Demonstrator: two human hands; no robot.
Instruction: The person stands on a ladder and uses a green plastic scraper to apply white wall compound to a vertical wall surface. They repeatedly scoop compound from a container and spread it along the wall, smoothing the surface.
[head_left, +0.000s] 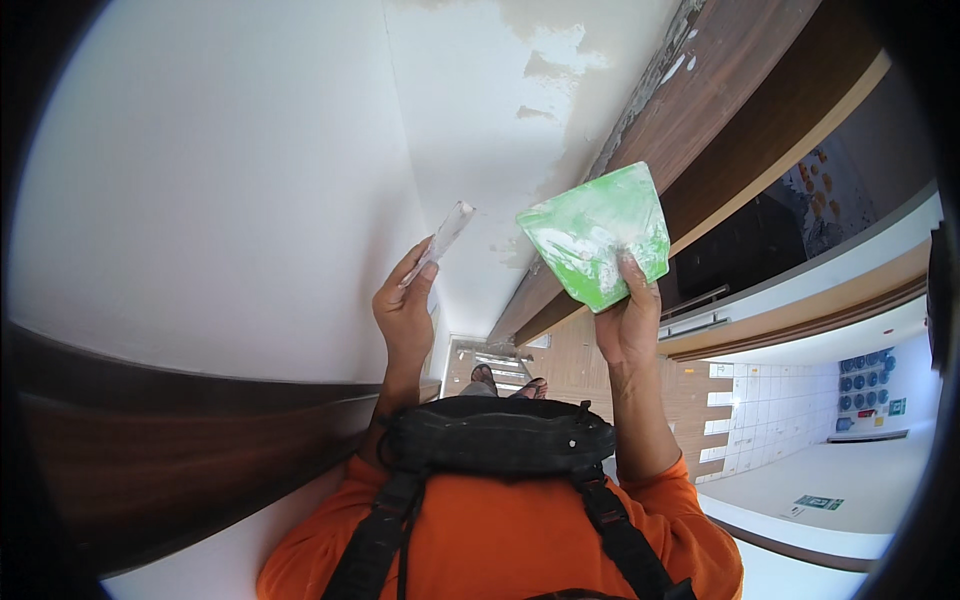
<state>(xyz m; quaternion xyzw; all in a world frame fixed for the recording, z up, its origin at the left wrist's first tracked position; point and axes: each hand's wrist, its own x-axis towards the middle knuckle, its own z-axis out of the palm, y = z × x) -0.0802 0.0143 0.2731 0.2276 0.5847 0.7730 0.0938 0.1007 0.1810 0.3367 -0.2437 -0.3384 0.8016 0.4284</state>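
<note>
Pinched between the fingers and thumb of my left hand (405, 315) is a thin, flat, whitish putty scraper (446, 236), seen nearly edge-on and smeared with white. My right hand (630, 325) grips the lower edge of a green plastic putty board (600, 228), thumb on its face. White filler is spread over that board. Both tools are held up in front of the white wall (440, 90), apart from each other. Damp-looking and white filler patches (555, 60) mark the wall near the brown wooden trim (735, 65).
Below, my sandalled feet (484, 376) stand on a slatted step (500, 362) above a wood-look floor (565, 362). A door with a metal handle (695, 318) is at right. Dark brown panelling (180, 440) runs along the left. Blue water bottles (865, 380) stand far right.
</note>
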